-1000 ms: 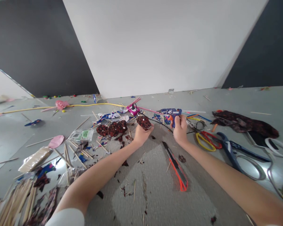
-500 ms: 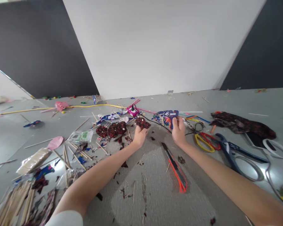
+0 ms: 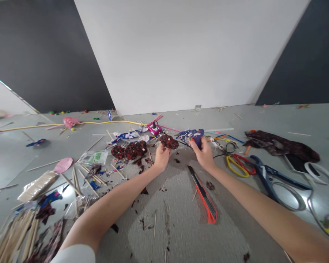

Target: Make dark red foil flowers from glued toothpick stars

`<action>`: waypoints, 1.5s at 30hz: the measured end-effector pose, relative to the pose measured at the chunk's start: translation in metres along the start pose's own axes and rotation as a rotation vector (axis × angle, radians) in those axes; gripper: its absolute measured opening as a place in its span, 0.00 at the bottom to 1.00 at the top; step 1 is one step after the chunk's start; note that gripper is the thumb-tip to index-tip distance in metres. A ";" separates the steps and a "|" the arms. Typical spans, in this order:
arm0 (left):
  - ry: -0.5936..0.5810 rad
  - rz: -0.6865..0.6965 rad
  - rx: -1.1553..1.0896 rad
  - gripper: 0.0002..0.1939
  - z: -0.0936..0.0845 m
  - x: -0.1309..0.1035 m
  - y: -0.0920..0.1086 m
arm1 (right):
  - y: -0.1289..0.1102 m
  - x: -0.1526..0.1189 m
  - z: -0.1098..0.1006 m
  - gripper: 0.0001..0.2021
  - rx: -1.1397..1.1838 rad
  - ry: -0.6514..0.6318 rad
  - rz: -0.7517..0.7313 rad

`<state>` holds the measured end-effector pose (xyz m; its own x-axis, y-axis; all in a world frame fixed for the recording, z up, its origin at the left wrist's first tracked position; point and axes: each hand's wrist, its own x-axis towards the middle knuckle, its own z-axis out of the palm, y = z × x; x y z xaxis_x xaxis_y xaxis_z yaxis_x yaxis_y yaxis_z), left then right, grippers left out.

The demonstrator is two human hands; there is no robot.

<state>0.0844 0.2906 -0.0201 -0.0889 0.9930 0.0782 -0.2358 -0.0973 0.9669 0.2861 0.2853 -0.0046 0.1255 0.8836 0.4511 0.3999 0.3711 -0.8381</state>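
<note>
Ahead of me, my left hand (image 3: 162,157) grips a dark red and black patterned fabric piece (image 3: 169,142) from below. My right hand (image 3: 205,153) is wrapped round the handle of a blue glue gun (image 3: 196,136) with an orange trigger. The gun's front points left, close to the fabric piece; its tip is too small to make out. More dark red fabric bunches (image 3: 131,150) lie left of my left hand. A cutter with an orange edge (image 3: 204,197) rests on the grey surface below my right hand.
On the right lie red and yellow scissors (image 3: 237,165), large blue scissors (image 3: 268,175) and dark fabric (image 3: 282,144). Wooden sticks (image 3: 19,233), a plastic packet (image 3: 38,185) and scraps cover the left. A pink plug block (image 3: 154,128) with a yellow cable sits behind.
My right hand has moved slightly left with the glue gun, closer to the fabric piece. The piece in my left hand has shifted slightly right and up.
</note>
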 end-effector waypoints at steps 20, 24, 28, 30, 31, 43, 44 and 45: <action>0.046 0.129 0.214 0.16 -0.007 -0.006 0.001 | -0.006 -0.005 0.003 0.20 -0.109 0.019 0.004; 0.048 0.141 0.201 0.11 -0.005 -0.007 0.004 | -0.005 -0.007 0.003 0.19 -0.117 0.021 -0.005; 0.082 0.143 0.196 0.07 -0.005 -0.007 0.005 | -0.005 -0.007 0.003 0.19 -0.125 0.021 -0.019; 0.097 0.138 0.196 0.06 -0.005 -0.007 0.005 | -0.007 -0.007 0.003 0.19 -0.142 0.027 -0.023; 0.100 0.137 0.192 0.05 -0.005 -0.007 0.005 | -0.008 -0.007 0.003 0.20 -0.152 0.028 -0.024; 0.084 0.144 0.195 0.05 -0.004 -0.009 0.010 | -0.014 -0.008 0.004 0.19 -0.172 0.022 -0.025; 0.084 0.143 0.199 0.05 -0.004 -0.009 0.009 | -0.014 -0.008 0.004 0.19 -0.173 0.018 -0.022; 0.084 0.143 0.200 0.04 -0.004 -0.008 0.009 | -0.014 -0.008 0.004 0.19 -0.172 0.015 -0.021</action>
<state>0.0787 0.2811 -0.0131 -0.1895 0.9602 0.2052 -0.0196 -0.2126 0.9769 0.2760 0.2742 0.0022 0.1281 0.8712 0.4738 0.5523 0.3341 -0.7638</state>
